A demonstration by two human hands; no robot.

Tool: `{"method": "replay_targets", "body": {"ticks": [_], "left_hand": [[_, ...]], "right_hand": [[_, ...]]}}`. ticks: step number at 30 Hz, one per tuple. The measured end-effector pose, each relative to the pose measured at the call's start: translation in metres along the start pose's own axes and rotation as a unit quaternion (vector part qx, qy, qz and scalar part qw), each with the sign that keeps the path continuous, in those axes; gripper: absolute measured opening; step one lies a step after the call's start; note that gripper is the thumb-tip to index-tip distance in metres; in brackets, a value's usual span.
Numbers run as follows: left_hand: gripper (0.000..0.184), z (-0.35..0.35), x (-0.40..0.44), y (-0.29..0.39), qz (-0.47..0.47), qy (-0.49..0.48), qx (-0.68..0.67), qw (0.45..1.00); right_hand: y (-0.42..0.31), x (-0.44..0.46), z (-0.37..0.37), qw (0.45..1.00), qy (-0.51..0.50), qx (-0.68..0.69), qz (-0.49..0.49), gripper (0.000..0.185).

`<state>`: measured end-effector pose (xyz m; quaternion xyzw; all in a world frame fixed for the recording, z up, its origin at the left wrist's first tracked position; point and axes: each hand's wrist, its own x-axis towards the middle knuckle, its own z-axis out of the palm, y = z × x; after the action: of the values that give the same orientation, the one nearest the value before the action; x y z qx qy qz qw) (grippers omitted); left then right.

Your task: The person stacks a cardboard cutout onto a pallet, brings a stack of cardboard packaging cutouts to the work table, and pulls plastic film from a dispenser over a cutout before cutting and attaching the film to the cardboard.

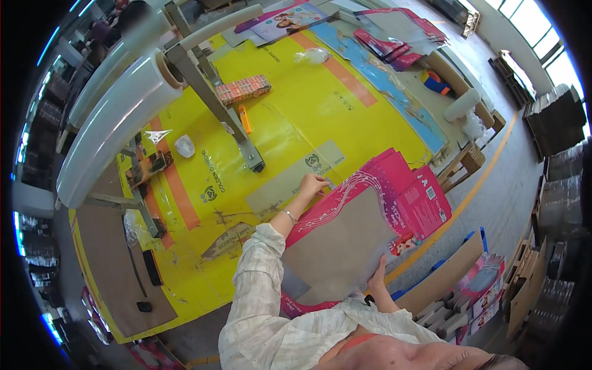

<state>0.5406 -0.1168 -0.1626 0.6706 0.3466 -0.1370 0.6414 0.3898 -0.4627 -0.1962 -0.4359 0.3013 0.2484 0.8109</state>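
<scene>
A pink printed cardboard box blank [365,180] with a large clear-looking window [336,246] leans against my body at the table's edge. Its flaps, marked "Princess", spread out to the right. My right hand [377,275] grips the near right edge of the blank, thumb on the window side. At the far left edge of the blank is my left hand [314,184], its fingers curled and pressed together. What those fingers pinch, if anything, is too small to make out.
A yellow-covered table [290,129] lies ahead, with a metal frame [216,105] holding a film roll [117,123]. On it are an orange cutter [245,119], a patterned box [243,89] and crumpled plastic [312,56]. More pink blanks [401,37] lie at the back. Stacked cardboard [487,277] stands right.
</scene>
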Motion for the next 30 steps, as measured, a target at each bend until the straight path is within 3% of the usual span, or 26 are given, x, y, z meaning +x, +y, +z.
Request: {"method": "replay_targets", "body": {"ticks": [3, 5, 6, 8, 9, 11, 12, 14, 20, 24, 26, 27, 29, 30], "left_hand": [[0.041, 0.003, -0.004, 0.008, -0.007, -0.009, -0.007, 1.0], [0.044, 0.007, -0.013, 0.013, 0.061, 0.063, 0.173, 0.981], [0.044, 0.01, -0.015, 0.011, 0.061, 0.063, 0.172, 0.981], [0.051, 0.015, -0.018, 0.005, 0.208, 0.184, 0.382, 0.881], [0.051, 0.014, -0.014, 0.006, 0.207, 0.185, 0.382, 0.882], [0.046, 0.003, 0.0, 0.008, 0.445, 0.089, 0.403, 0.795], [0.046, -0.001, 0.003, 0.005, 0.445, 0.09, 0.403, 0.794], [0.035, -0.009, 0.007, 0.003, 0.59, -0.01, 0.428, 0.684], [0.014, -0.002, 0.015, -0.016, 0.588, -0.012, 0.375, 0.717], [0.009, -0.004, 0.018, -0.011, 0.604, -0.02, 0.395, 0.692], [0.006, -0.007, 0.022, 0.0, 0.714, -0.008, 0.42, 0.56], [0.006, -0.011, 0.025, 0.004, 0.714, -0.009, 0.42, 0.561], [0.006, -0.028, 0.037, 0.009, 0.711, 0.092, 0.458, 0.525], [0.006, -0.044, 0.044, 0.012, 0.689, 0.127, 0.453, 0.551]], "right_hand": [[0.002, 0.004, -0.005, 1.0, 0.009, -0.006, -0.008, 0.064], [0.001, 0.005, -0.005, 1.0, 0.008, 0.005, 0.002, 0.064], [0.001, 0.005, -0.005, 1.0, 0.008, 0.004, 0.002, 0.064], [0.001, 0.004, -0.004, 1.0, 0.014, 0.004, -0.009, 0.064], [0.0, 0.003, -0.004, 1.0, 0.014, 0.003, -0.008, 0.064], [0.0, 0.004, -0.005, 1.0, 0.005, -0.002, -0.006, 0.064], [0.0, 0.004, -0.005, 1.0, 0.003, -0.002, -0.006, 0.064], [-0.003, 0.001, -0.001, 1.0, 0.011, -0.006, -0.009, 0.064], [-0.009, -0.008, 0.011, 1.0, 0.006, -0.02, -0.008, 0.064], [-0.003, 0.0, 0.0, 1.0, 0.004, -0.005, 0.005, 0.064], [-0.001, 0.002, -0.001, 1.0, 0.008, 0.004, 0.008, 0.064], [0.001, 0.001, -0.002, 1.0, 0.009, 0.005, 0.008, 0.064], [0.0, 0.001, -0.002, 1.0, 0.001, 0.016, 0.007, 0.063], [-0.001, 0.0, -0.002, 1.0, 0.002, 0.013, 0.005, 0.063]]}}
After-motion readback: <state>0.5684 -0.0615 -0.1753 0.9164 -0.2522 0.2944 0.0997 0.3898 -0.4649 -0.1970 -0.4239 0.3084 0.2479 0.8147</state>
